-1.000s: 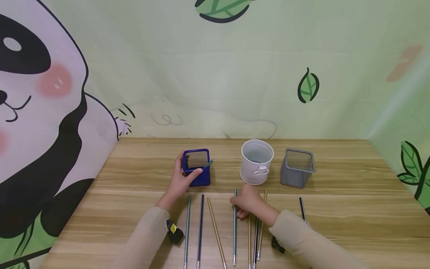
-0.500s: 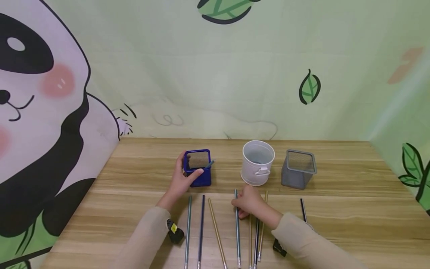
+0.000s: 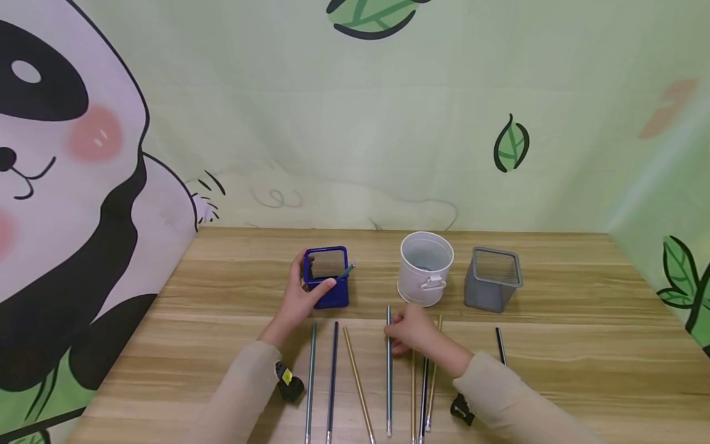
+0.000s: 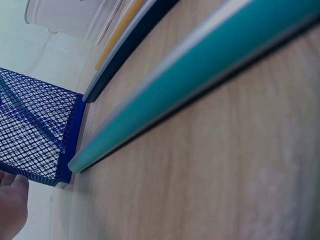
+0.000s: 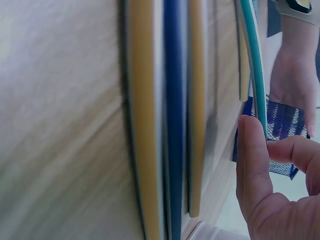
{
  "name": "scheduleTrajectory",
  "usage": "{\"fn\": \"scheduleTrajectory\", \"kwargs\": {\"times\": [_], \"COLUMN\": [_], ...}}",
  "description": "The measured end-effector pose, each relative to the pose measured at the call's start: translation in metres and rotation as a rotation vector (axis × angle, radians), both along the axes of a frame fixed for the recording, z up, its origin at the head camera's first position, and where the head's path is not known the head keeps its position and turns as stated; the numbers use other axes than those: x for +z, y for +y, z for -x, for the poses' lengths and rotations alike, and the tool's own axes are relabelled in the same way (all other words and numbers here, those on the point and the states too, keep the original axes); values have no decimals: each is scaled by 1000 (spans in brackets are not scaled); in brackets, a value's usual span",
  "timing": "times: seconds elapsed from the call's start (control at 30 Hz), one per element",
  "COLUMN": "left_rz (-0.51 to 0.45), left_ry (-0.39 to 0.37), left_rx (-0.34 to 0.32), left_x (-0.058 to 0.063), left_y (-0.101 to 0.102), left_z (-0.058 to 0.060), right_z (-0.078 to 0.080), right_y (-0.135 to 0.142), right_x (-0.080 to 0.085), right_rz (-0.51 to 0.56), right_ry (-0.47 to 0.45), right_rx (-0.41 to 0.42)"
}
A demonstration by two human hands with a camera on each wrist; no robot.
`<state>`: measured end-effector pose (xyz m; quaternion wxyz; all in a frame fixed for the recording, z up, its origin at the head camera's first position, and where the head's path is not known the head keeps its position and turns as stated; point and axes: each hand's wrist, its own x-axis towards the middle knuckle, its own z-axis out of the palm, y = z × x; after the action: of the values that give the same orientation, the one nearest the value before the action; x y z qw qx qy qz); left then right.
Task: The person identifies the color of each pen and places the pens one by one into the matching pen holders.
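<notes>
I log from afar; all places taken from the white tub.

Item: right hand, just in front of the tub. Thumb and finger together, pinching the teal pencil near its far end.

Item: teal pencil, in front of the tub and a little left. Change over the last half second: its far end sits slightly nearer the tub and it points straighter. In my judgement the pencil now follows the pinch, so the work looks like the start of a pick-up; whether it is clear of the table, I cannot tell.

Item: left hand, left of the tub, clamped on the blue holder, thumb across its near side. No clear change; I judge it is steadying the holder.

Item: one pencil inside that holder, leaning out over the rim towards the tub.

Item: grey holder, just right of the tub, untouched.

Item: loose pencils on the table, nearer me than the tub: three left of the teal one, four to its right.
</notes>
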<state>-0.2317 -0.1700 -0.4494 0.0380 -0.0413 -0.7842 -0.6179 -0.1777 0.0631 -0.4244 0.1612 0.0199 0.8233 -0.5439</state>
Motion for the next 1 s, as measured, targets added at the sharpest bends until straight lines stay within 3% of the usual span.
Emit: {"fn": "scheduleTrajectory", "kwargs": {"times": [0.3, 0.83, 1.0], "left_rz": [1, 0, 2], "left_ry": [7, 0, 1], "left_rx": [-3, -3, -2], "left_x": [2, 2, 2], "left_y": [1, 1, 1], "left_z": [-2, -2, -2], "right_z": [0, -3, -2], "right_y": [8, 13, 14], "right_x": [13, 31, 34], "right_rz": [114, 214, 233], "right_ry": [8, 0, 16], "right_rx": [49, 24, -30]}}
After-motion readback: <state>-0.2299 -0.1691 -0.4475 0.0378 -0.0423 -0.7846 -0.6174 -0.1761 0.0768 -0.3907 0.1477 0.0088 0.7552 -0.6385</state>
